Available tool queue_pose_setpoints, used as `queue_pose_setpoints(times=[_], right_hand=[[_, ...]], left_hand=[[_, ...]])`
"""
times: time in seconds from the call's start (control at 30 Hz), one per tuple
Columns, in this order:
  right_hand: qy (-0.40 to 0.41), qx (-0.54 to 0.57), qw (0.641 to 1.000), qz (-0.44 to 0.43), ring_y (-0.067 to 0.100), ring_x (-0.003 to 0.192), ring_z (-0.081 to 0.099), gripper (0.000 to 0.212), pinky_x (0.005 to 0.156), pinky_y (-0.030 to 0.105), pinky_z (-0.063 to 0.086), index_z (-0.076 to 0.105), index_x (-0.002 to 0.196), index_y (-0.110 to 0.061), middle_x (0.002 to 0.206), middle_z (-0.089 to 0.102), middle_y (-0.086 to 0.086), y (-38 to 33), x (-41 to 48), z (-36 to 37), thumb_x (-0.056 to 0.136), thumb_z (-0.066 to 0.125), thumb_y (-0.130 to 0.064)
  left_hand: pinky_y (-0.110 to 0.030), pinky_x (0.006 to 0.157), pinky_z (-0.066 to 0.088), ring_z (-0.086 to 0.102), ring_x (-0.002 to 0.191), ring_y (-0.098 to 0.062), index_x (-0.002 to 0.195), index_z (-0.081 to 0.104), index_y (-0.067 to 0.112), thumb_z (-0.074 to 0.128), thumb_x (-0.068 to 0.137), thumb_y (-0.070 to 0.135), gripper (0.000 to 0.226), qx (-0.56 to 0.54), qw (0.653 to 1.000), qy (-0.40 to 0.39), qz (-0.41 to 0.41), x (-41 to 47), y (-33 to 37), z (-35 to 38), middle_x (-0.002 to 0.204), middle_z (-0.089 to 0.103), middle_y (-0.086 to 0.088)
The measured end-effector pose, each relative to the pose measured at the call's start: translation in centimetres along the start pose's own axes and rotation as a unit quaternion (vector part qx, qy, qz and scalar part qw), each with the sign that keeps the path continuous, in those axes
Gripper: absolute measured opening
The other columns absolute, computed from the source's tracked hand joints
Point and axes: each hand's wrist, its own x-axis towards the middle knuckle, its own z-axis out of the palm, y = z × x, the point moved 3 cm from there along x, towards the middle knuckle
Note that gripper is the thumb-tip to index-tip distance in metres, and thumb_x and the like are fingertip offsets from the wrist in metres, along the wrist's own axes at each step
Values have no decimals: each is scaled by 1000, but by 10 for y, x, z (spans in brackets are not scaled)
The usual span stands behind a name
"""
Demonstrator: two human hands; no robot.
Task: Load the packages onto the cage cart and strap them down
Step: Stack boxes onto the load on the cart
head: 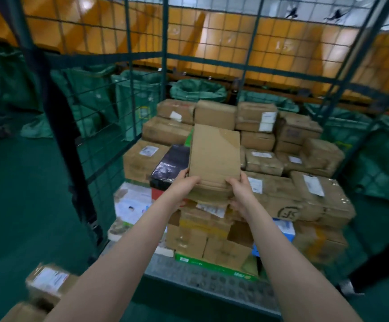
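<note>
Flat cardboard box [214, 154] held over the front stack inside the cage cart [128, 89]. My left hand [184, 184] and right hand [240, 189] each curl round a near corner. The far end is unsupported and tilted up.

Risk, as I judge it: I only grip one edge, so the box could pivot and slip. The landing spot is uneven, since the black package [172, 163] sits lower than its neighbours. The box may tip out of the open front. More packages [47, 282] wait on the floor.
</note>
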Motion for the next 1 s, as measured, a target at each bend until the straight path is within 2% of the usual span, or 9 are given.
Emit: queue_pose_setpoints(times=[0.37,0.47,0.6,0.7,0.73,0.8,0.83,0.93,1.0], right_hand=[[129,-32,991,3,30,124,45,59,103,51,40,26,147,-25,142,43,6,-33,83,-89,94,50,-19],[166,-12,986,8,30,126,44,61,104,49,40,23,150,-21,144,41,7,-43,110,-108,95,49,-16],[219,6,976,-9,28,121,49,57,102,49,44,29,146,-22,139,47,6,-56,145,-130,94,50,-17],[239,-20,970,-22,28,120,49,54,101,46,44,33,144,-22,134,50,7,-65,163,-143,93,49,-11],[244,-29,969,-24,28,120,49,54,102,45,43,33,144,-20,134,50,8,-67,168,-148,93,49,-10],[250,-34,967,-25,28,121,47,53,102,44,42,33,143,-18,134,48,8,-71,183,-156,94,49,-10],[251,-33,967,-23,28,121,47,52,103,44,42,32,143,-17,134,47,8,-71,190,-160,94,48,-11],[256,-22,966,-6,29,120,46,52,103,46,42,31,144,-18,136,46,9,-70,212,-171,95,45,-12],[256,-20,967,5,29,121,47,53,103,45,42,30,145,-19,137,46,8,-71,230,-183,95,44,-10]], left_hand=[[-42,107,36,34,135,-26,149,23,20,48,96,29,60,83,991,-100,11,100,54,99,153,26,-2],[-35,101,41,46,123,-24,143,36,18,50,95,26,50,103,985,-139,32,134,72,126,142,44,-6],[-29,89,42,51,113,-21,143,37,18,52,93,20,52,111,976,-183,39,178,92,160,136,50,-5],[-22,68,44,53,79,-12,139,39,18,51,94,16,47,108,974,-199,27,197,104,178,113,53,-5],[-23,69,45,51,76,-10,140,37,20,51,94,17,47,106,973,-206,18,202,105,183,109,51,-2],[-34,87,46,54,92,-17,141,35,24,53,93,20,51,98,970,-220,-2,217,109,194,116,52,0],[-36,88,47,53,95,-18,142,35,25,54,92,21,53,98,969,-225,-8,227,109,200,117,52,0],[-29,65,48,55,85,-12,142,35,23,55,92,22,55,110,966,-233,-11,253,112,220,113,53,-1],[-37,84,51,55,105,-20,145,33,23,55,91,25,58,114,966,-229,-27,272,114,236,129,51,-4]])
